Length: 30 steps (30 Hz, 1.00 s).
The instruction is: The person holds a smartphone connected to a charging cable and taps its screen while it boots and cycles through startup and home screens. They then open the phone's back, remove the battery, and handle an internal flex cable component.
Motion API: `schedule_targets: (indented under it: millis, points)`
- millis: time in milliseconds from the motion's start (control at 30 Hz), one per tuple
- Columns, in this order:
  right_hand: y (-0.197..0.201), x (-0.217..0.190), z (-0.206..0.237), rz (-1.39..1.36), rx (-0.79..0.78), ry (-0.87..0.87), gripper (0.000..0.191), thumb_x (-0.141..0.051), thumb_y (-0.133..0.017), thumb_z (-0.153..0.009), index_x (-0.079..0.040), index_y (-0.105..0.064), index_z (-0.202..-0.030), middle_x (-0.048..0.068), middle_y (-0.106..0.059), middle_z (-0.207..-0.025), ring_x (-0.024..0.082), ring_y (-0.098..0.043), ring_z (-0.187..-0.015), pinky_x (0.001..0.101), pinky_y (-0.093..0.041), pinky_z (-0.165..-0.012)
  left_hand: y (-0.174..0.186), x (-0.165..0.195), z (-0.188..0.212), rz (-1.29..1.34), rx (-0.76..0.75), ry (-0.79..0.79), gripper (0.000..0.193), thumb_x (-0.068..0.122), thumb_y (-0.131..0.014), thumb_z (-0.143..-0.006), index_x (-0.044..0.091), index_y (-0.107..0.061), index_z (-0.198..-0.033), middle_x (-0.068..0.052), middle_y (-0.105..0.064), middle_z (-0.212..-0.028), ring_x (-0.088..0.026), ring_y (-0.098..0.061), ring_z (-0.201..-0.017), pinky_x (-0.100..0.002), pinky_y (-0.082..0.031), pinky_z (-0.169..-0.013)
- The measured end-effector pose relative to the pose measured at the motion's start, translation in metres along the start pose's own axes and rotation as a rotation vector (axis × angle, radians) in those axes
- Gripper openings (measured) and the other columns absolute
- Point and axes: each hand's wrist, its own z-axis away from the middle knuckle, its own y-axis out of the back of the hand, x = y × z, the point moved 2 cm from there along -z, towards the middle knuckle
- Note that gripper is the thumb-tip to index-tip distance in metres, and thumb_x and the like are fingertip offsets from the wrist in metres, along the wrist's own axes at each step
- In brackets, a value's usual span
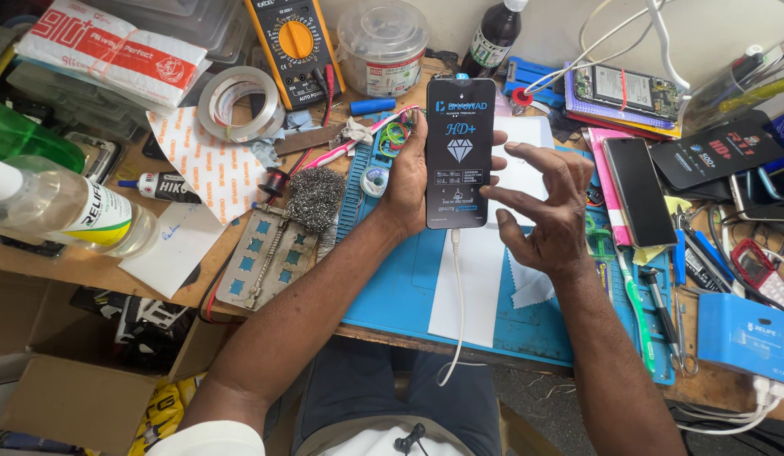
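Over a cluttered blue mat [392, 279], your left hand [406, 181] grips a black phone [459, 152]; your right hand [544, 207] hovers beside it, fingers spread, empty.

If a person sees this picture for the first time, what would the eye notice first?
Probably the black phone in the centre, held upright by the left hand, a white cable hanging from its lower end. The right hand hovers beside it, fingers spread and curled. Beneath lies a blue work mat, and a yellow multimeter stands out among the clutter at the top.
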Motion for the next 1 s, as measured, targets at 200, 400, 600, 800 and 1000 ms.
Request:
schedule_targets:
  millis: [200, 400, 600, 800, 1000]
  points:
    - [0.0004, -0.0048, 0.0001, 0.010, -0.039, 0.043, 0.033, -0.016, -0.075, -0.073, -0.027, -0.081, -0.104, 0.005, -0.060, -0.145, 0.026, -0.050, -0.135, 0.0498, -0.029, -0.110, 0.0017, 0.0004, -0.0002, -0.033, 0.003, -0.019, 0.086, 0.069, -0.018, -0.109, 0.001, -0.045, -0.153, -0.023, -0.059, -0.143, -0.030, -0.067, -0.120, -0.047, -0.060, -0.101]
    - [-0.0006, -0.0082, -0.0036, 0.000, -0.064, 0.077, 0.033, -0.016, -0.075, -0.074, -0.026, -0.081, -0.105, 0.006, -0.059, -0.145, 0.027, -0.050, -0.134, 0.0496, -0.029, -0.110, 0.0038, -0.0009, -0.0001, -0.007, -0.066, -0.033, 0.084, 0.068, -0.017, -0.112, 0.001, -0.045, -0.155, -0.023, -0.060, -0.143, -0.031, -0.067, -0.118, -0.046, -0.060, -0.100]
    - [-0.0003, -0.0045, -0.0012, 0.010, -0.038, 0.018, 0.039, -0.017, -0.073, -0.078, -0.026, -0.080, -0.115, 0.008, -0.058, -0.148, 0.026, -0.048, -0.136, 0.0487, -0.029, -0.113, 0.0030, -0.0010, -0.0002, -0.003, -0.026, -0.008, 0.085, 0.069, -0.018, -0.109, 0.002, -0.044, -0.154, -0.022, -0.059, -0.143, -0.031, -0.066, -0.121, -0.045, -0.061, -0.099]
    - [-0.0035, -0.0035, -0.0024, 0.049, -0.043, 0.022, 0.042, -0.018, -0.073, -0.079, -0.027, -0.078, -0.120, 0.010, -0.055, -0.151, 0.027, -0.047, -0.138, 0.0489, -0.029, -0.113, 0.0009, -0.0004, 0.0011, -0.023, -0.011, 0.004, 0.086, 0.069, -0.018, -0.109, 0.000, -0.045, -0.152, -0.019, -0.059, -0.142, -0.031, -0.065, -0.124, -0.048, -0.063, -0.095]
    - [0.0014, -0.0031, -0.0001, 0.047, -0.008, -0.010, 0.043, -0.018, -0.070, -0.079, -0.021, -0.079, -0.121, 0.013, -0.053, -0.154, 0.031, -0.045, -0.139, 0.0498, -0.029, -0.118, 0.0010, -0.0007, 0.0012, -0.045, 0.001, 0.003, 0.085, 0.069, -0.020, -0.109, 0.001, -0.044, -0.153, -0.022, -0.060, -0.140, -0.032, -0.067, -0.122, -0.048, -0.061, -0.097]
